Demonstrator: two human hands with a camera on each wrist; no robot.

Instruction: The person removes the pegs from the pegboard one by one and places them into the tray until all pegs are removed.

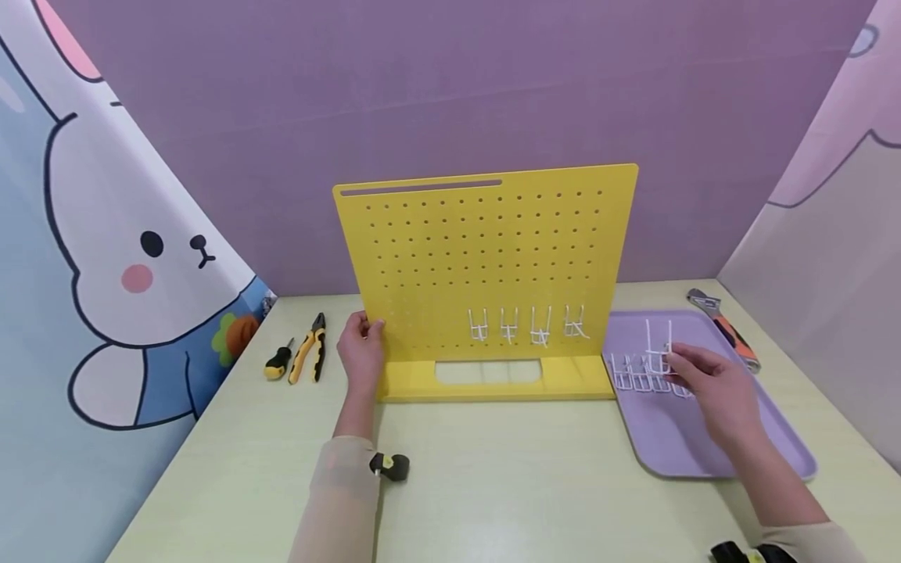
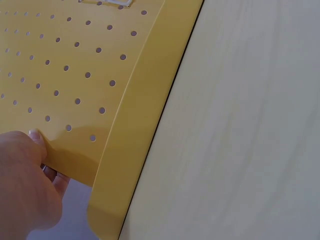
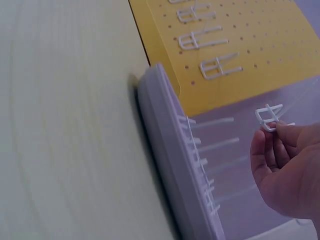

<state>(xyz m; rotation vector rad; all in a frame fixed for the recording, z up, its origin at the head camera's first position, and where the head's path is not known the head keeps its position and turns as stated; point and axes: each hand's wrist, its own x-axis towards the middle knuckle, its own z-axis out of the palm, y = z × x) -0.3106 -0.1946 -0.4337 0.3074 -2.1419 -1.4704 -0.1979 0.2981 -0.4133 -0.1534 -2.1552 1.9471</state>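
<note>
A yellow pegboard (image 1: 486, 250) stands upright on its base, with several white wire hooks (image 1: 540, 326) fixed in its lower right part. My left hand (image 1: 362, 348) grips the board's left edge low down, thumb on the front and fingers behind, as the left wrist view also shows. Over the purple tray (image 1: 693, 446), my right hand (image 1: 721, 391) pinches one white wire hook (image 3: 268, 117) between thumb and fingers, its two prongs pointing up in the head view. More white hooks (image 1: 622, 374) lie in a row in the tray, partly hidden behind that hand.
Left of the board lie a small screwdriver (image 1: 279, 360) and yellow-and-black pliers (image 1: 308, 349). An adjustable wrench (image 1: 725, 328) with an orange handle lies beyond the tray's right edge. A purple wall (image 1: 486, 86) rises behind the table.
</note>
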